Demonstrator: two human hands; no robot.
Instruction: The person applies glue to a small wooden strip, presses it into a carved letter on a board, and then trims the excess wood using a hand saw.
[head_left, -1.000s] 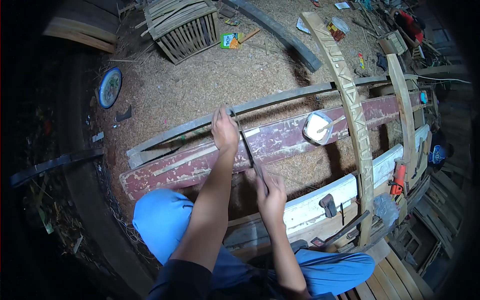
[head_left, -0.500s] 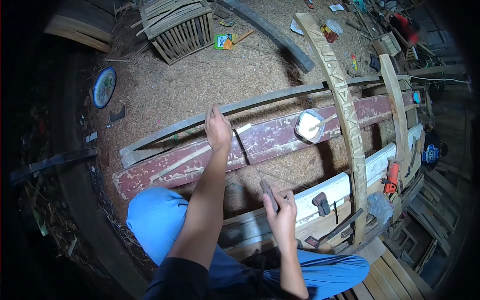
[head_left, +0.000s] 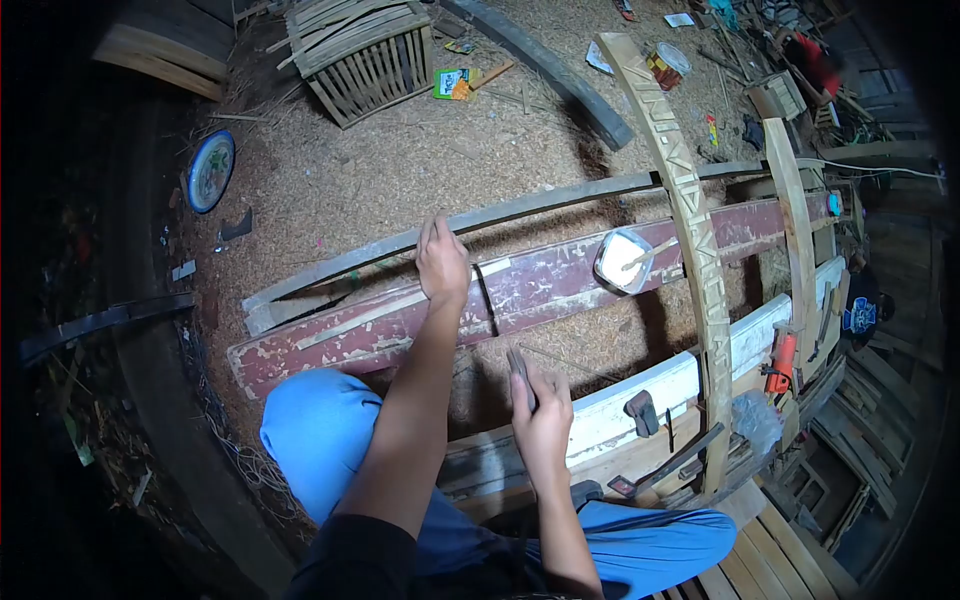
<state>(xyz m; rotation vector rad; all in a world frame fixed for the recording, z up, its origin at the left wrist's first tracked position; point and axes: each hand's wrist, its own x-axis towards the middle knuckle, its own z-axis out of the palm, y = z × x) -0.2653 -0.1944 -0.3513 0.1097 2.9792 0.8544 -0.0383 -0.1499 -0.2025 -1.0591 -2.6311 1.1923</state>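
Observation:
My left hand [head_left: 443,262] is over a thin pale wooden strip [head_left: 365,320], its fingers bent around the strip's upper part and its palm hiding a section. Underneath lies a long, worn red plank [head_left: 545,285] with flaking paint. Lower down, my right hand [head_left: 543,425] is closed on a small flat brown piece [head_left: 517,366], held upright between thumb and fingers; its exact kind is unclear. A clear tub of white paste [head_left: 622,262] with a stick in it rests on the red plank.
A curved carved beam [head_left: 690,205] crosses the planks at right. Behind the red plank runs a long grey beam [head_left: 545,202]. A white-painted board [head_left: 630,405], a dark block [head_left: 641,412] and an orange tool [head_left: 782,362] lie nearby. A slatted crate [head_left: 370,75] stands at the back.
My right hand has moved slightly up and left with the brown piece. The pale strip has turned slightly under my left hand. The view has shifted a little.

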